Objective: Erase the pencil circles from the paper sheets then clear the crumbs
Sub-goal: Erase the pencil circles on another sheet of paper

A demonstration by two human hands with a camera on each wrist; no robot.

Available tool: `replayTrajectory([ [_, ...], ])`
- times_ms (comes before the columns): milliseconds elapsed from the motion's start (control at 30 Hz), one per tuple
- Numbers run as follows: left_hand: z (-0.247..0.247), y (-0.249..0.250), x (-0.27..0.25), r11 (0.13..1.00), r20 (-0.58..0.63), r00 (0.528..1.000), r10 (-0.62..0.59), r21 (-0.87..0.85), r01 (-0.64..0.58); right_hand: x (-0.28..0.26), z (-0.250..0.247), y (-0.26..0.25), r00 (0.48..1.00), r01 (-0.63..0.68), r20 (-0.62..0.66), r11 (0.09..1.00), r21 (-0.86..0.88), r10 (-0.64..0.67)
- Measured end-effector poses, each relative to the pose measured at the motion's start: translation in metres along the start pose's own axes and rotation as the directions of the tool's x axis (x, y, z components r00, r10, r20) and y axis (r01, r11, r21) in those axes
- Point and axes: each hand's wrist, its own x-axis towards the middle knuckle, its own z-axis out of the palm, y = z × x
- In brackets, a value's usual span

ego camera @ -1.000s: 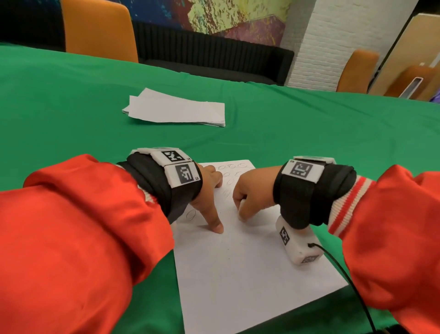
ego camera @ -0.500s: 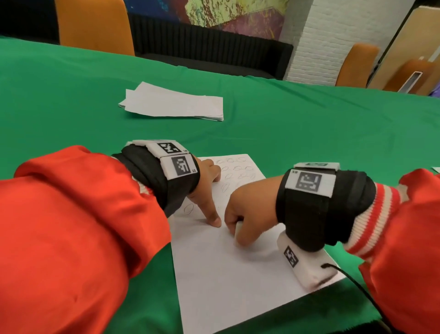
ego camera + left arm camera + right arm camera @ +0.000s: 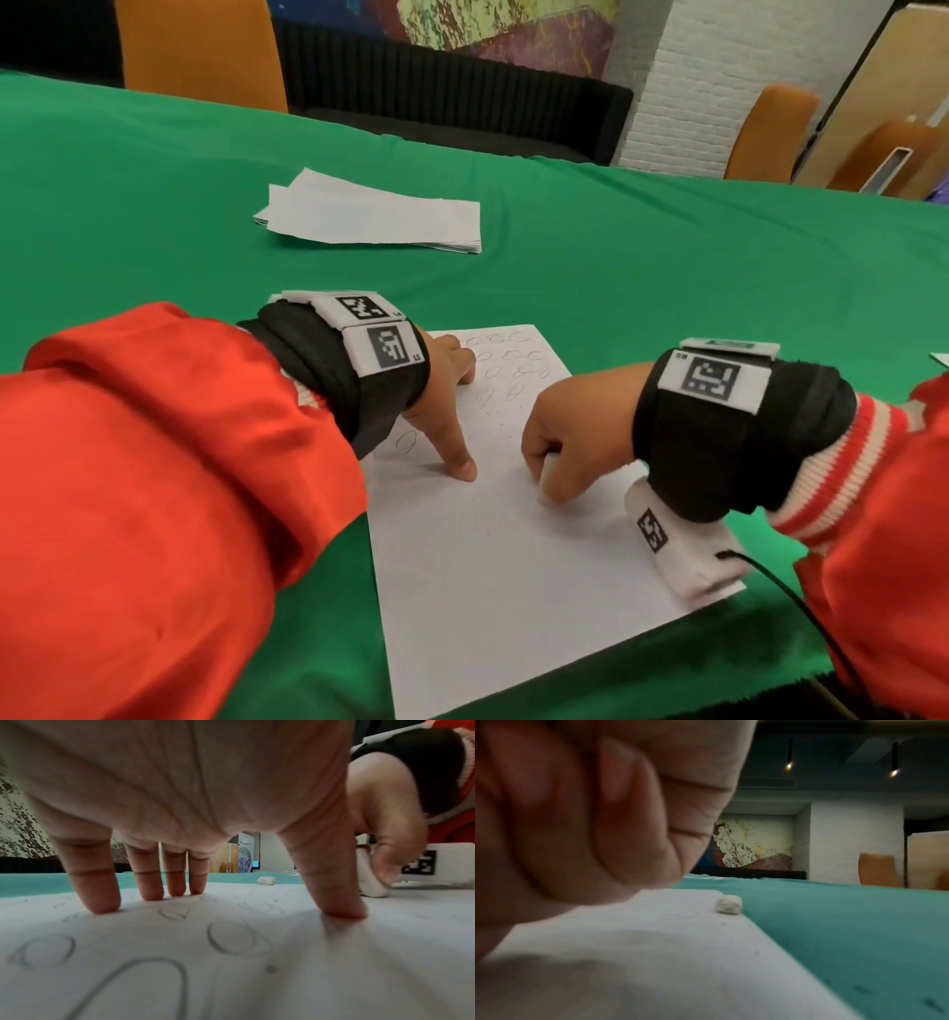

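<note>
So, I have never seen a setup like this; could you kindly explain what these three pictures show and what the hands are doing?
No machine here: a person in orange sleeves wears one camera on the head and one on each wrist. The head view looks down on a green table. The other two look along each hand, close to the surface. The left hand presses spread fingertips on a paper sheet marked with pencil circles. The right hand grips a white eraser against the sheet. A small white lump, perhaps a second eraser, sits at the sheet's edge. A paper stack lies further away.
</note>
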Motion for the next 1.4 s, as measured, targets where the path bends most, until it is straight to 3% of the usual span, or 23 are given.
replayTrajectory([
  [133, 0.0, 0.0, -0.001, 1.0, 0.005, 1.0, 0.002, -0.004, -0.002, -0.001, 0.007, -0.009, 0.995, 0.083, 0.051, 0.996, 0.023, -0.084],
  [267, 0.0, 0.0, -0.001, 1.0, 0.006, 1.0, -0.003, 0.0, 0.003, 0.0, 0.002, 0.002, 1.0, 0.002, -0.013, 1.0, 0.027, -0.002],
  [433, 0.0, 0.0, -0.002, 1.0, 0.006, 1.0, -0.002, 0.003, 0.002, -0.002, 0.008, -0.006, 0.997, 0.067, 0.036, 0.997, 0.037, -0.069],
  [600, 0.0, 0.0, -0.002, 1.0, 0.006, 1.0, -0.004, -0.002, 0.004, 0.002, 0.001, 0.007, 0.999, -0.024, -0.023, 0.999, 0.043, 0.025],
  [800, -0.001, 0.0, -0.002, 1.0, 0.006, 1.0, 0.0, 0.014, 0.0, -0.001, 0.009, -0.006, 0.994, 0.102, 0.031, 0.995, 0.003, -0.102],
  [867, -0.001, 0.0, -0.003, 1.0, 0.008, 1.0, 0.002, 0.024, -0.002, 0.001, 0.005, 0.004, 0.997, 0.074, -0.028, 0.997, 0.005, -0.074],
  [933, -0.002, 0.0, -0.003, 1.0, 0.013, 1.0, 0.005, 0.027, -0.006, 0.004, 0.0, 0.025, 0.985, 0.024, -0.172, 0.999, 0.022, -0.02],
  [1067, -0.003, 0.0, -0.004, 0.999, 0.02, 1.0, 0.021, 0.036, -0.022, 0.001, -0.008, 0.07, 0.89, -0.135, -0.421, 0.982, 0.129, 0.178],
  [1200, -0.006, -0.003, -0.008, 0.997, 0.059, 0.998, 0.024, 0.068, -0.028, -0.003, -0.003, 0.086, 0.874, -0.216, -0.416, 0.968, 0.127, 0.25],
  [1400, -0.02, 0.015, -0.007, 0.996, -0.016, 0.997, 0.079, 0.051, -0.078, 0.004, -0.002, 0.061, 0.914, -0.142, -0.373, 0.988, 0.067, 0.157],
])
